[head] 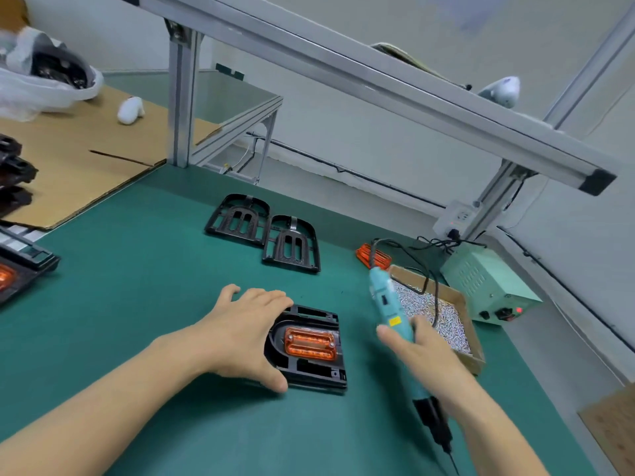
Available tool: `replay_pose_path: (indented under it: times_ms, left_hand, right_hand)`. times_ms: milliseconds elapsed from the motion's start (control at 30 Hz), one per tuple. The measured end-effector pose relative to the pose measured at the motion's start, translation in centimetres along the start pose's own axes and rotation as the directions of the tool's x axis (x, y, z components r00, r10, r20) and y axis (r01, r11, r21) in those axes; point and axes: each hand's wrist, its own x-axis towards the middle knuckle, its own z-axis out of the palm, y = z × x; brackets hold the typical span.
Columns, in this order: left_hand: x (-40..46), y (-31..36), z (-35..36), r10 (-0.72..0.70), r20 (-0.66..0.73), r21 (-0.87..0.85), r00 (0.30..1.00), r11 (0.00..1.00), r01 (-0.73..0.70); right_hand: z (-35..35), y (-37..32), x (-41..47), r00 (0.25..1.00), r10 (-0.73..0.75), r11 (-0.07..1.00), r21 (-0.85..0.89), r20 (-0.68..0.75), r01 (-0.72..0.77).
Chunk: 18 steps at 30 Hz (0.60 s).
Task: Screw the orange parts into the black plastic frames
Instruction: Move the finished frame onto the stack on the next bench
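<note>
Landmark: the black plastic frame (311, 352) lying flat on the green surface (144, 269) in front of me.
Orange part: an orange part (311, 344) sits seated in the frame's recess, with a screw head visible at two of its corners.
My left hand (245, 334): it rests on the frame's left edge, fingers (264, 298) straight and close together over the top corner, thumb on the lower left corner.
My right hand (417, 355): just right of the frame, fingers curled round the teal electric screwdriver (390, 309), whose black tip points down toward me and whose cord leads away from the frame.
Cardboard tray (472, 352): right of the frame, behind my right hand, holding a heap of small silvery screws (443, 321).
Power supply box (488, 283): beyond the tray, a red light lit on its front.
Spare orange part (372, 257): up and right of the frame, under the cord.
Empty frames (264, 231): two, side by side, well beyond the landmark frame.
Plastic bag (48, 75): far up and left, on cardboard, with dark parts inside; I cannot tell which parts.
Far left: stacked black frames (13, 173).
</note>
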Motion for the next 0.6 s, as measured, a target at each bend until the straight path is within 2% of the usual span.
replay_pose_path:
  times_ms: [100, 200, 300, 467, 600]
  left_hand:
    - [-0.1, 0.0, -0.5, 0.012, -0.036, -0.024, 0.999, 1.0, -0.013]
    - [-0.6, -0.5, -1.2, 0.01, -0.049, -0.016, 0.999, 1.0, -0.011]
    - [-1.3, -1.3, -1.9, 0.012, -0.074, 0.006, 0.997, 1.0, -0.011]
    - [-2.4, -2.3, -2.7, 0.016, -0.082, 0.006, 0.997, 1.0, -0.015]
    - [-3.4, -3.1, -3.5, 0.052, -0.078, -0.007, 0.996, 0.999, -0.052]
  right_hand:
    - [1.8, 0.0, 0.2, 0.999, -0.039, 0.947, -0.318, -0.004, 0.035]
    - [3.2, -0.7, 0.8, 0.993, -0.119, 0.866, -0.492, -0.02, 0.094]
    - [3.7, -1.5, 1.4, 0.976, -0.217, 0.789, -0.59, -0.011, 0.168]
    - [4.3, -1.6, 1.5, 0.97, -0.242, 0.693, -0.701, -0.009, 0.166]
    - [4.1, -2.1, 0.8, 0.961, -0.278, 0.518, -0.843, -0.003, 0.147]
